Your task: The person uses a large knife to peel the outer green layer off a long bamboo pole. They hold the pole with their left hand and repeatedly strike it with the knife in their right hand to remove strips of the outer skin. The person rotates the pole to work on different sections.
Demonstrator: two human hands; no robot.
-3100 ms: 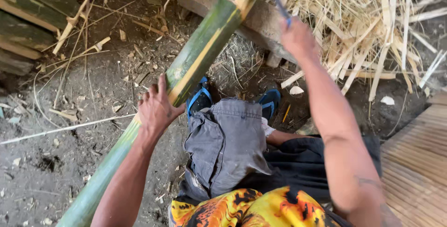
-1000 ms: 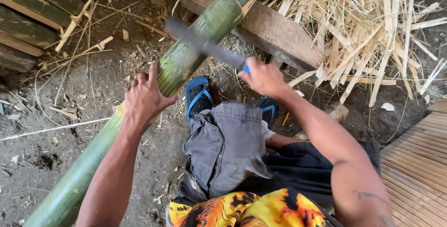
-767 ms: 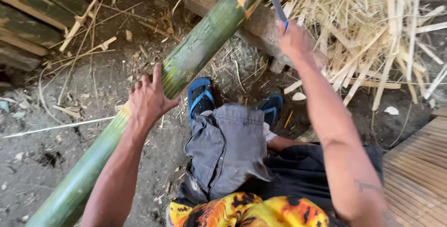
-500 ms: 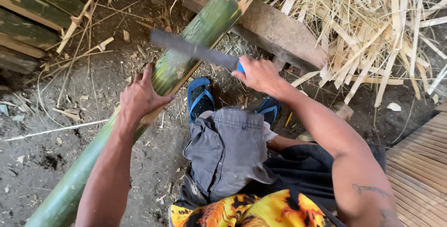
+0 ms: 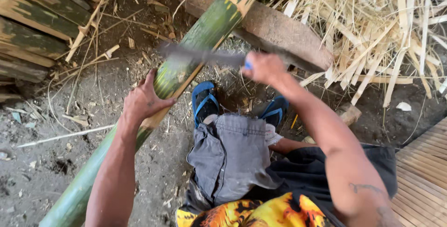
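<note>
A person seated on bare earth steadies a long green bamboo pole (image 5: 195,50) with the left hand (image 5: 142,100), palm pressed flat on its upper side and fingers spread rather than wrapped around it. The right hand (image 5: 264,67), just right of the pole, is closed around the blue handle of a long blade (image 5: 200,56), which lies across the pole and, blurred, appears to touch it. The pole's far end rests on a wooden block (image 5: 284,31), with blue sandals (image 5: 205,106) just beside the pole.
</note>
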